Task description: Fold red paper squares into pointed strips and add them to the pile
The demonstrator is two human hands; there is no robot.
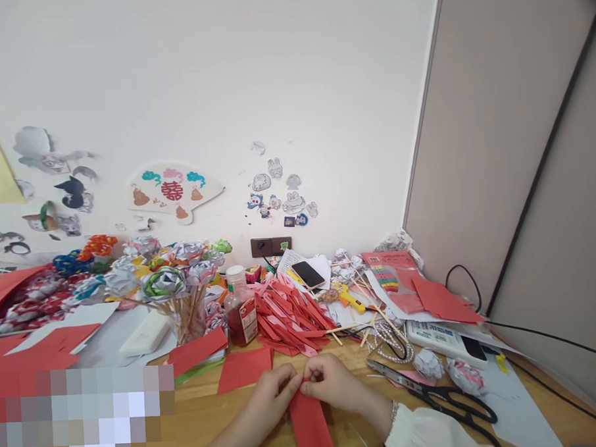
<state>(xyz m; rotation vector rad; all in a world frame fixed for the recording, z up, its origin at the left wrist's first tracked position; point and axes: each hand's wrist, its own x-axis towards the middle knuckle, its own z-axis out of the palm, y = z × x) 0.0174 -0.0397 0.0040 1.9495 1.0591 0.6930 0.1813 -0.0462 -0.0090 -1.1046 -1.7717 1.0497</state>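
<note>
A strip of red paper [311,427] hangs down toward the table's near edge, its upper end pinched in both hands. My left hand [279,388] closes on that end from the left, thumb and fingertips together. From the right, my right hand [325,380] grips the same end, its fingers curled and touching the left fingertips. The small part between the fingertips is hidden. Just beyond the left hand lies a flat red paper sheet [246,369]. Past both hands sits a heap of red and pink paper strips [289,316].
Black-handled scissors [436,392] lie right of my right hand, beside crumpled paper balls [428,363]. Behind stand a bottle of red liquid [237,312] and paper flowers [165,282]. A phone [307,274] and a yellow glue gun [349,299] lie farther back. Cables run along the right.
</note>
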